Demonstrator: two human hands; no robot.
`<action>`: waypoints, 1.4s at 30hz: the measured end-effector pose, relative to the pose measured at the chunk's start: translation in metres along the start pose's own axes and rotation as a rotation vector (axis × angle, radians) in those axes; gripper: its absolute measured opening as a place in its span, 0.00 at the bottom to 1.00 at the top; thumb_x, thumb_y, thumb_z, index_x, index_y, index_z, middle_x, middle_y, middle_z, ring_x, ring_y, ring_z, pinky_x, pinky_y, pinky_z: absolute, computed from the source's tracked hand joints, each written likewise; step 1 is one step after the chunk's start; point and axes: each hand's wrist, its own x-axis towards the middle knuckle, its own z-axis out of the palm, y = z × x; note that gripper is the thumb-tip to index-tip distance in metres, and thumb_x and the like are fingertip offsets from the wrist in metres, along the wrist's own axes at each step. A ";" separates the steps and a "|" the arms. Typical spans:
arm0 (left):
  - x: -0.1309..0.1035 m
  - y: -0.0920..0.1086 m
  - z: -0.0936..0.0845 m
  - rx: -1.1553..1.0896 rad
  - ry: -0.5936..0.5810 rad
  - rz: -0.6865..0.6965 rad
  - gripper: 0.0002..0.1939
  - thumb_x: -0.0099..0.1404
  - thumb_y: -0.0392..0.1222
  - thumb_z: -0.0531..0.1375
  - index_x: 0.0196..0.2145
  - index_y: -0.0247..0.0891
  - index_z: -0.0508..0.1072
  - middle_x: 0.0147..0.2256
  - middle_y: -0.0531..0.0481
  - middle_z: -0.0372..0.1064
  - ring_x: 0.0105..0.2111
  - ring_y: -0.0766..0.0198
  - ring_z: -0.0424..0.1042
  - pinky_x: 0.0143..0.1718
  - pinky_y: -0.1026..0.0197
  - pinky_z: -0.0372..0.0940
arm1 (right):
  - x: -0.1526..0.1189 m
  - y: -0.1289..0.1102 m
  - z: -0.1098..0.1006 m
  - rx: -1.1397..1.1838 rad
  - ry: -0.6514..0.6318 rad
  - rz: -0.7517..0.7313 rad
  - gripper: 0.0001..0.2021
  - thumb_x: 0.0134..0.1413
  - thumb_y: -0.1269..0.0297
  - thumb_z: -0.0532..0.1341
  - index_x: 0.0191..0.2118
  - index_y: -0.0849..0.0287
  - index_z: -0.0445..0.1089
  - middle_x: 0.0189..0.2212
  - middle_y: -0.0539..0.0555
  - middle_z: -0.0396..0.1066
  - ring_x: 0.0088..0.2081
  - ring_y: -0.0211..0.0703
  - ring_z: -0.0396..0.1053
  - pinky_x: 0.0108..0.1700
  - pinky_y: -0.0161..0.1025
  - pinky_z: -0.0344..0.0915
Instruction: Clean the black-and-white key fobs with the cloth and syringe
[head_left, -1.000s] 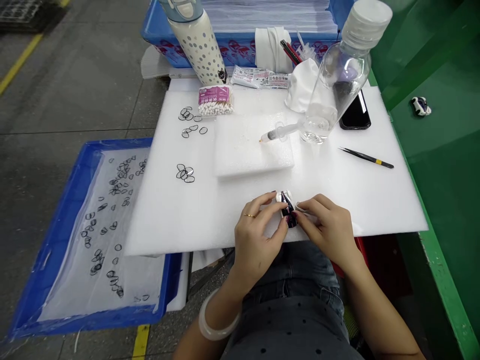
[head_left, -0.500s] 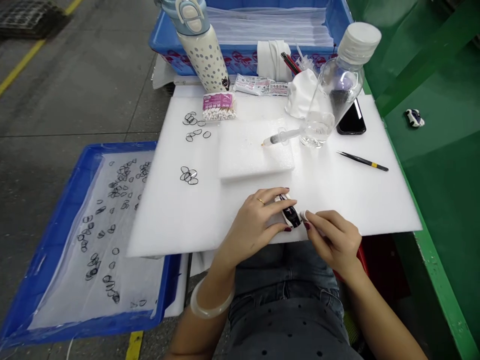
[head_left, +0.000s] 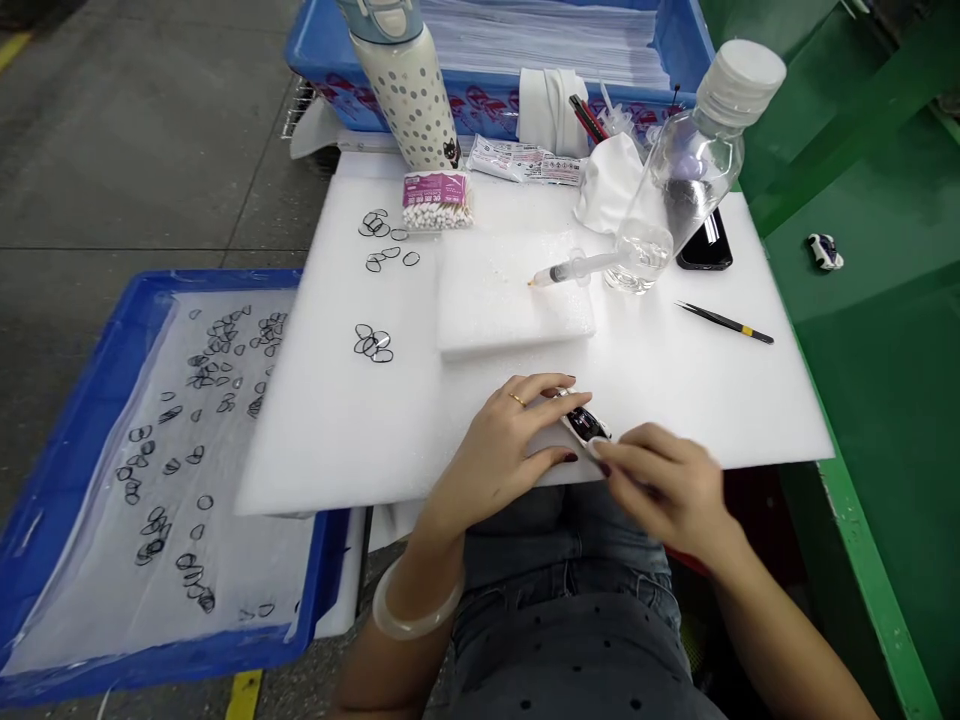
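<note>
A small black and white toy car lies near the front edge of the white foam board. My left hand steadies it, fingertips on its far end; the thumb rests close to its near side. In the fingertips of my right hand, a small white piece touches the car's near right end. Whether this is cloth or a finger cover I cannot tell, and the hand is slightly blurred. Behind my hands sits a foam block with a syringe on it. Tweezers lie to the right.
Black rings lie in groups at the left of the board. A blue tray holds many more. Cotton swabs, a spotted bottle, a clear bottle and a phone stand or lie behind. Another toy car rests right.
My right hand has moved left, bringing the white piece across the car's near end. My left thumb has come slightly away from the car. The view has shifted a little.
</note>
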 end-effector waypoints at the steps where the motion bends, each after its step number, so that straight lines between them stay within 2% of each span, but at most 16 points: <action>1: -0.001 -0.001 0.000 -0.006 0.015 0.000 0.26 0.64 0.38 0.65 0.59 0.46 0.69 0.58 0.46 0.66 0.58 0.52 0.65 0.59 0.44 0.64 | 0.004 0.006 -0.010 -0.020 0.007 0.024 0.12 0.61 0.73 0.59 0.49 0.56 0.74 0.33 0.52 0.72 0.30 0.36 0.70 0.29 0.33 0.67; 4: -0.003 -0.003 0.002 -0.038 0.058 0.006 0.28 0.64 0.40 0.66 0.60 0.48 0.68 0.58 0.46 0.66 0.58 0.51 0.65 0.59 0.43 0.64 | 0.015 0.023 -0.036 -0.327 0.114 0.132 0.15 0.60 0.69 0.60 0.52 0.54 0.73 0.44 0.58 0.74 0.43 0.49 0.72 0.43 0.46 0.69; 7: -0.005 -0.002 0.002 -0.105 0.105 0.004 0.26 0.64 0.41 0.66 0.59 0.49 0.69 0.56 0.47 0.67 0.57 0.53 0.67 0.59 0.45 0.65 | 0.020 0.025 -0.039 -0.432 0.205 0.201 0.12 0.60 0.67 0.62 0.49 0.54 0.74 0.46 0.58 0.75 0.47 0.54 0.72 0.48 0.52 0.66; 10: -0.005 -0.001 -0.001 -0.164 0.201 -0.014 0.19 0.67 0.37 0.62 0.55 0.47 0.71 0.52 0.47 0.70 0.54 0.56 0.69 0.57 0.49 0.67 | 0.018 0.013 -0.016 -0.231 0.099 0.204 0.10 0.61 0.66 0.61 0.48 0.54 0.72 0.40 0.55 0.77 0.41 0.50 0.73 0.43 0.48 0.67; 13: -0.007 -0.002 -0.002 -0.199 0.300 -0.058 0.16 0.68 0.34 0.59 0.52 0.46 0.73 0.50 0.47 0.71 0.52 0.57 0.71 0.56 0.51 0.67 | 0.016 -0.004 0.017 -0.186 -0.035 0.178 0.19 0.61 0.61 0.62 0.56 0.57 0.66 0.42 0.57 0.77 0.41 0.52 0.73 0.41 0.49 0.67; 15: -0.009 -0.003 -0.002 -0.213 0.326 -0.085 0.15 0.68 0.34 0.58 0.51 0.46 0.74 0.49 0.47 0.71 0.52 0.57 0.71 0.55 0.52 0.67 | 0.018 -0.011 0.033 -0.226 -0.045 0.171 0.23 0.61 0.62 0.61 0.59 0.61 0.62 0.41 0.59 0.76 0.40 0.54 0.72 0.40 0.49 0.66; 17: -0.011 -0.004 -0.002 -0.197 0.315 -0.108 0.14 0.69 0.36 0.58 0.49 0.46 0.75 0.49 0.49 0.71 0.51 0.57 0.72 0.55 0.53 0.68 | 0.020 -0.011 0.036 -0.236 -0.024 0.169 0.23 0.61 0.65 0.59 0.61 0.62 0.60 0.39 0.58 0.76 0.38 0.52 0.72 0.40 0.48 0.66; 19: -0.013 -0.003 -0.003 -0.141 0.285 -0.123 0.12 0.69 0.38 0.58 0.48 0.48 0.76 0.48 0.50 0.72 0.50 0.57 0.73 0.53 0.54 0.69 | 0.020 0.000 0.019 -0.222 0.034 0.201 0.24 0.61 0.66 0.59 0.62 0.59 0.60 0.40 0.56 0.76 0.39 0.50 0.72 0.43 0.48 0.67; 21: -0.014 -0.003 -0.003 -0.082 0.254 -0.127 0.12 0.68 0.40 0.59 0.48 0.49 0.76 0.48 0.52 0.73 0.48 0.57 0.74 0.50 0.54 0.71 | 0.009 0.024 -0.016 -0.253 0.156 0.314 0.24 0.60 0.64 0.60 0.61 0.55 0.61 0.43 0.56 0.76 0.40 0.48 0.73 0.45 0.48 0.68; 23: -0.015 -0.002 -0.002 -0.045 0.223 -0.117 0.11 0.68 0.41 0.59 0.47 0.51 0.76 0.47 0.53 0.73 0.47 0.56 0.75 0.50 0.54 0.72 | -0.014 0.057 -0.060 -0.368 0.320 0.528 0.25 0.56 0.61 0.62 0.60 0.54 0.63 0.45 0.56 0.75 0.40 0.49 0.74 0.45 0.47 0.69; 26: -0.016 -0.003 0.000 -0.026 0.197 -0.096 0.11 0.68 0.44 0.59 0.48 0.52 0.76 0.47 0.53 0.73 0.47 0.56 0.75 0.47 0.55 0.73 | -0.071 0.106 -0.120 -0.640 0.439 0.969 0.28 0.51 0.58 0.63 0.60 0.55 0.65 0.44 0.57 0.76 0.40 0.52 0.74 0.44 0.48 0.69; 29: -0.017 -0.006 0.003 -0.028 0.198 -0.084 0.11 0.68 0.46 0.59 0.48 0.52 0.76 0.48 0.52 0.73 0.47 0.56 0.74 0.42 0.57 0.74 | -0.126 0.131 -0.152 -0.771 0.295 1.288 0.31 0.52 0.56 0.60 0.62 0.58 0.63 0.46 0.60 0.76 0.44 0.60 0.73 0.46 0.52 0.67; 32: -0.017 -0.007 0.004 -0.040 0.177 -0.114 0.11 0.68 0.46 0.59 0.47 0.52 0.76 0.48 0.51 0.73 0.48 0.55 0.74 0.34 0.62 0.75 | -0.144 0.136 -0.163 -0.803 0.198 1.334 0.28 0.54 0.52 0.58 0.59 0.60 0.68 0.49 0.62 0.75 0.49 0.64 0.72 0.48 0.54 0.67; 34: -0.017 -0.007 0.003 -0.048 0.164 -0.144 0.11 0.68 0.47 0.59 0.47 0.53 0.76 0.48 0.51 0.73 0.48 0.56 0.74 0.26 0.66 0.72 | -0.129 0.145 -0.165 -0.822 0.217 1.259 0.27 0.56 0.49 0.57 0.57 0.61 0.70 0.51 0.65 0.74 0.52 0.64 0.70 0.49 0.53 0.67; 37: -0.018 -0.008 0.003 -0.045 0.156 -0.178 0.11 0.68 0.48 0.59 0.47 0.54 0.77 0.48 0.52 0.73 0.48 0.56 0.74 0.19 0.70 0.68 | -0.080 0.179 -0.167 -0.765 0.222 1.103 0.25 0.59 0.53 0.57 0.56 0.63 0.70 0.51 0.66 0.73 0.52 0.61 0.71 0.47 0.50 0.67; 42: -0.015 -0.009 0.003 -0.029 0.171 -0.200 0.10 0.68 0.48 0.58 0.45 0.53 0.78 0.47 0.51 0.75 0.47 0.56 0.76 0.28 0.66 0.75 | 0.001 0.258 -0.169 -0.722 0.214 0.960 0.27 0.57 0.60 0.60 0.57 0.74 0.66 0.49 0.75 0.72 0.49 0.57 0.70 0.43 0.45 0.64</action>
